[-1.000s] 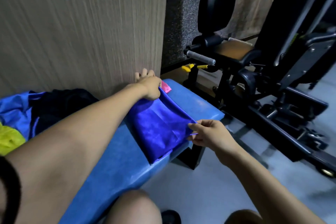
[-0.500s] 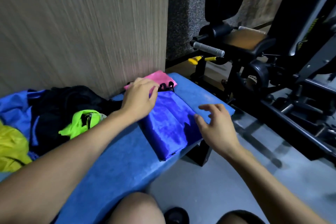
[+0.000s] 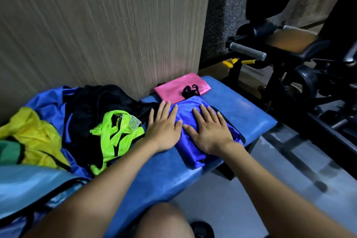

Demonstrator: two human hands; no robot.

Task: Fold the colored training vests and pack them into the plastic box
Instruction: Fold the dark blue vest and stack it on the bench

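A folded royal-blue vest (image 3: 190,150) lies on the blue padded bench (image 3: 245,116). My right hand (image 3: 209,131) presses flat on top of it with straight fingers. My left hand (image 3: 164,127) lies flat at the vest's left edge, partly on the bench. Behind them a folded pink vest (image 3: 173,88) with a black strap rests against the wall. To the left is a heap of unfolded vests: neon green (image 3: 116,133), black (image 3: 100,100), yellow (image 3: 32,137), blue (image 3: 48,102). No plastic box is in view.
A wood-grain wall panel (image 3: 96,25) rises right behind the bench. Black gym machines (image 3: 289,48) with a grey handle stand to the right. Grey floor (image 3: 270,189) lies below the bench edge. My knees show at the bottom.
Both hands let go of the blue vest's corners after laying it folded on the bench, then came down flat on it. The pink vest and the pile came into view.
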